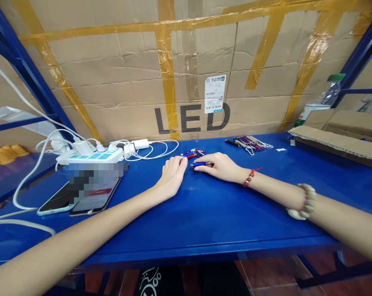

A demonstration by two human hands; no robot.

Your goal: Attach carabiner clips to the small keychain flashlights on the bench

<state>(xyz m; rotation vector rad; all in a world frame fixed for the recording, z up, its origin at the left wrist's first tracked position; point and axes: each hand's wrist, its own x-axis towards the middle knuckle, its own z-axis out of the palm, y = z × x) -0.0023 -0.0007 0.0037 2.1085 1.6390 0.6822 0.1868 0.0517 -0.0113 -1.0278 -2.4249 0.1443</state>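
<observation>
My right hand (221,165) is closed around a small blue mini flashlight (201,164), a pen-shaped metal tube held level just over the blue table (217,218). One end of it points left, toward my left hand (173,176). That hand rests to the left with its fingers bent and pressed together; whatever they may hold is hidden. Just behind both hands lies a small group of similar blue, red and purple mini flashlights (190,154), partly covered by the fingers. Farther back on the right is a larger row of them (249,142), in black, silver, red and purple, with pale wrist cords.
On the left stands a white power strip (112,156) with chargers and looping white cables (170,142). Two phones (95,201) lie before it. An open cardboard box (334,142) and a green-capped bottle (328,92) occupy the right. Behind rises a large taped carton (127,86).
</observation>
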